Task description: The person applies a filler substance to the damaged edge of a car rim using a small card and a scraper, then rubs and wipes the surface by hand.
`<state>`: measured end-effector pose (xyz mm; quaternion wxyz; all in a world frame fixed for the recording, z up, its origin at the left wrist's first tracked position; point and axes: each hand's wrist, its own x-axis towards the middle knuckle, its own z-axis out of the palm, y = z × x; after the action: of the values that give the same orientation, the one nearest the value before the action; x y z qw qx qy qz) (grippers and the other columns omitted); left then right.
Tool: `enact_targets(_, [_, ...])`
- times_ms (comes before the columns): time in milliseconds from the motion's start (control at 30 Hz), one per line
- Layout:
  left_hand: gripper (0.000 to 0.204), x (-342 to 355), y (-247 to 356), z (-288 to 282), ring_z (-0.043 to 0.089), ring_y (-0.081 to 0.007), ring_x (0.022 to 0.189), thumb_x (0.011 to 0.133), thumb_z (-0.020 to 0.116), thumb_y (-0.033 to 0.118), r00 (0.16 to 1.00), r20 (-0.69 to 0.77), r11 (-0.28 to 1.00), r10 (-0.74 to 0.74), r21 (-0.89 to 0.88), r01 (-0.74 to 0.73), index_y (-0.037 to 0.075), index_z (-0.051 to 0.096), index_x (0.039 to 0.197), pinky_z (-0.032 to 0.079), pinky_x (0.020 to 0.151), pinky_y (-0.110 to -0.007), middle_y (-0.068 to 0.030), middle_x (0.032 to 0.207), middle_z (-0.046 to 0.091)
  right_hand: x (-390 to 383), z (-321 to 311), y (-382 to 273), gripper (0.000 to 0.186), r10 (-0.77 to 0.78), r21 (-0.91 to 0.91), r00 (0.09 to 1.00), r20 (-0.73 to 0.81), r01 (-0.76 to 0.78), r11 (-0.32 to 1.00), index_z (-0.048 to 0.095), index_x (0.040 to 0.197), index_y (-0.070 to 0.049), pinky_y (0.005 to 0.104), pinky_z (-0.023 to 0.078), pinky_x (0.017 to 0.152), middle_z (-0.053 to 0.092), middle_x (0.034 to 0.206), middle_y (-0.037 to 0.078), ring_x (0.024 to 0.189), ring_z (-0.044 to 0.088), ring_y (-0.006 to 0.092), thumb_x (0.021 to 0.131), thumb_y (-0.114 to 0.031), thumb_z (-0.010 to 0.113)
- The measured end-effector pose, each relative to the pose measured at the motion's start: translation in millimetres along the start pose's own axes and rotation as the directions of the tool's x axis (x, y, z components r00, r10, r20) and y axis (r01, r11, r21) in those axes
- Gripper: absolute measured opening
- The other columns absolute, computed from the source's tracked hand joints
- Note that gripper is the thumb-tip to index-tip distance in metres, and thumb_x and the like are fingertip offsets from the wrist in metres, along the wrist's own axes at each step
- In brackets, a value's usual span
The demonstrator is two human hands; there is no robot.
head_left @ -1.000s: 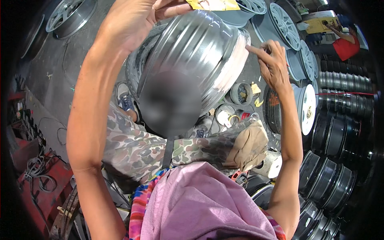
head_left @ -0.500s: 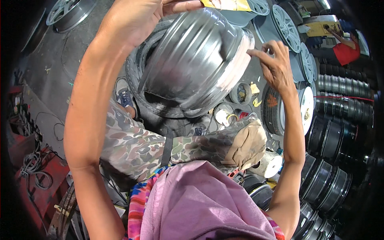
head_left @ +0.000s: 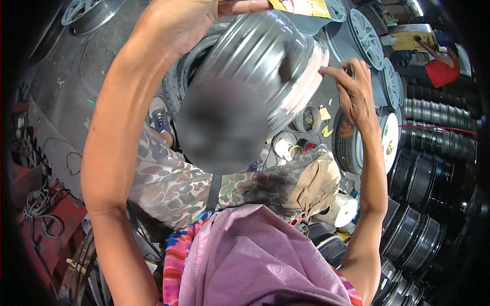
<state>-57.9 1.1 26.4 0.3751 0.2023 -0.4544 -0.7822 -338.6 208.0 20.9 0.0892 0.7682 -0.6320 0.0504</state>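
A silver wheel rim with ridged sides leans in front of me, and a pale, filler-like band runs along its right edge. It rests over a dark tyre. A round blurred patch hides the rim's lower part. My left hand is at the top edge, its fingers on a flat yellow piece that is partly out of view. To the right of the rim is my right hand. Its index fingertip reaches the pale band, touching or nearly so, while the other fingers bend apart with nothing visible in them.
Grey spoked wheels stand beyond the rim, with stacked dark rims at right. A tyred wheel, a small round tub and a tape roll sit nearby. A person in a red top works at far right.
My left hand and the yellow piece have shifted slightly right. My right hand has moved slightly right and down, still beside the pale band. A blurred patch now covers part of the rim.
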Motion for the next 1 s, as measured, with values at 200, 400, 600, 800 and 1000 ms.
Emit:
enact_targets(200, [0.022,-3,3,3,0.072,-0.0192,0.101,0.098,0.066,0.009,1.000,-0.004,1.000,0.016,0.018,-0.016,-0.006,0.063,0.115,0.063,0.091,-0.030,-0.0159,0.113,0.070,-20,-5,-61,0.046,-0.162,0.025,0.980,0.113,0.160,0.987,0.072,0.119,-0.025,0.0411,0.040,0.087,0.053,0.100,0.005,0.095,0.051,0.0238,0.077,-0.007,0.070])
enact_targets(400, [0.023,0,-1,-6,0.071,-0.0190,0.102,0.099,0.065,0.009,0.997,0.067,1.000,0.024,-0.004,-0.024,-0.006,0.062,0.116,0.063,0.090,-0.030,-0.0158,0.115,0.070,-18,0,-44,0.046,-0.144,-0.026,0.984,0.109,0.148,0.989,0.072,0.119,-0.025,0.0415,0.040,0.088,0.052,0.101,0.004,0.096,0.051,0.0242,0.076,-0.009,0.071])
enact_targets(600, [0.023,-1,2,-4,0.073,-0.0193,0.099,0.099,0.064,0.008,0.999,-0.041,0.999,-0.035,0.007,0.035,-0.005,0.062,0.118,0.064,0.088,-0.029,-0.0158,0.113,0.071,0,9,1,0.040,-0.040,-0.051,0.997,0.068,0.044,0.998,0.074,0.116,-0.027,0.0390,0.039,0.087,0.050,0.098,0.004,0.096,0.050,0.0231,0.083,-0.006,0.067])
enact_targets(800, [0.024,-8,4,-3,0.074,-0.0199,0.099,0.099,0.064,0.007,0.999,0.035,0.999,0.019,-0.043,-0.017,-0.006,0.062,0.119,0.064,0.088,-0.029,-0.0173,0.113,0.072,13,31,53,0.037,0.010,-0.089,1.000,0.026,-0.008,0.996,0.075,0.116,-0.025,0.0390,0.040,0.087,0.049,0.099,0.005,0.096,0.051,0.0244,0.086,-0.005,0.066])
enact_targets(1000, [0.025,-7,6,-1,0.073,-0.0205,0.101,0.100,0.063,0.006,1.000,-0.020,1.000,0.014,-0.019,-0.014,-0.008,0.061,0.120,0.064,0.089,-0.029,-0.0185,0.115,0.071,26,39,76,0.035,0.017,-0.074,0.999,0.031,-0.015,0.997,0.075,0.116,-0.023,0.0404,0.041,0.087,0.051,0.100,0.007,0.096,0.051,0.0268,0.088,-0.005,0.065])
